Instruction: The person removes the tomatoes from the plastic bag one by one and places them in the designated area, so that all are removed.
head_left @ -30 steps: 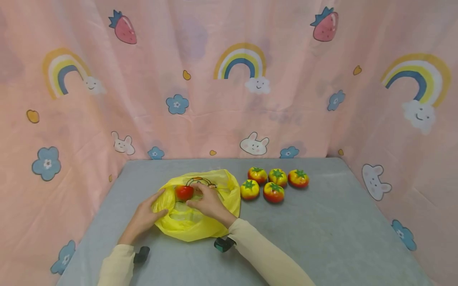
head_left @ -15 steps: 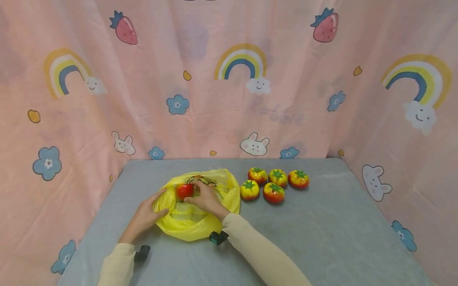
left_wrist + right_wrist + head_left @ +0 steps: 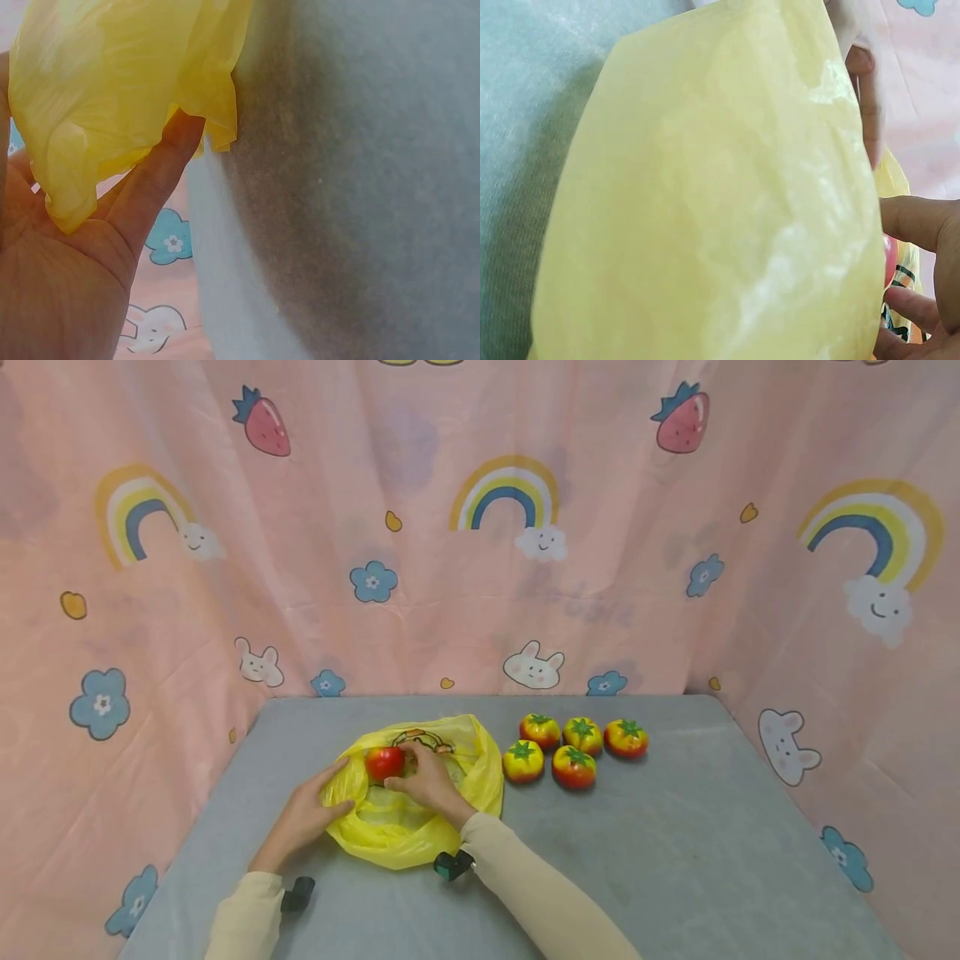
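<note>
A yellow plastic bag lies on the grey table with its mouth spread. At its left side my left hand holds the bag, fingers and thumb around the edge; the left wrist view shows yellow film over the fingers of this hand. Inside the mouth is a shiny red tomato, its lower part hidden. My right hand reaches in from the right and pinches the tomato's near side between thumb and fingers. The right wrist view shows only a sliver of the red tomato, mostly behind the bag.
Right of the bag, several yellow-and-red tomatoes with green leafy tops stand in a cluster, the nearest almost touching the bag. The grey table extends to the right. A pink printed curtain encloses the back and sides.
My right hand and forearm have shifted slightly left, and the tomato has moved a little within the bag's mouth. The left hand and the other tomatoes stay as they were.
</note>
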`<state>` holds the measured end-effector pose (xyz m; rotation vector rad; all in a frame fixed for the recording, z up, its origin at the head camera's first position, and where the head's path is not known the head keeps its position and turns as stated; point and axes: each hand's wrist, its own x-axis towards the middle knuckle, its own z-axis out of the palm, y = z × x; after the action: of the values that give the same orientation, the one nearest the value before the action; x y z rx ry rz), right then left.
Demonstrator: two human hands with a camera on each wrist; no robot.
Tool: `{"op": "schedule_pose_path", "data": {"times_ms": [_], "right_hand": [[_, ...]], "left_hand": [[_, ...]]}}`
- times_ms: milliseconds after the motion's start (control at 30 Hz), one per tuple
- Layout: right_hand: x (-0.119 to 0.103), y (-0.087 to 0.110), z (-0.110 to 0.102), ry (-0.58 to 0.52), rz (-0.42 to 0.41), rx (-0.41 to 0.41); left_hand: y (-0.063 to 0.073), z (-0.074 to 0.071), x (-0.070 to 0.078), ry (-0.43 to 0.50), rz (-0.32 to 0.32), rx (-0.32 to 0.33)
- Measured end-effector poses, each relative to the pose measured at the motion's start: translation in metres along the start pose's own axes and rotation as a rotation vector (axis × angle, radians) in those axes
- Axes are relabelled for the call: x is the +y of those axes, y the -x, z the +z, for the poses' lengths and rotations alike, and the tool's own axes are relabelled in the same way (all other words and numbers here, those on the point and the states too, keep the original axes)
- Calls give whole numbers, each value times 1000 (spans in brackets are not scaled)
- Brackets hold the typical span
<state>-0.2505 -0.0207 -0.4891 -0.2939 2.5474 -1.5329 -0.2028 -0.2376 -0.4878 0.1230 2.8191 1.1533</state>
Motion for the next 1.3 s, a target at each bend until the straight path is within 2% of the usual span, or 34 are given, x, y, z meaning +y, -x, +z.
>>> {"op": "schedule_pose_path", "data": {"times_ms": [233, 667, 1033, 1167, 1300], "right_hand": [[-1, 1, 1, 42, 10, 12], [-1, 3, 1, -75, 17, 4], [1, 1, 3, -5, -8, 14], [6, 0, 3, -8, -27, 20], [5, 3, 1, -28, -9, 12]], "left_hand": [[0, 1, -1, 8, 6, -3], [1, 1, -2, 10, -12, 0], [-1, 2, -4, 7, 14, 10], [-2, 3, -4, 13, 20, 11], [-2, 3, -5, 3, 31, 15]]}}
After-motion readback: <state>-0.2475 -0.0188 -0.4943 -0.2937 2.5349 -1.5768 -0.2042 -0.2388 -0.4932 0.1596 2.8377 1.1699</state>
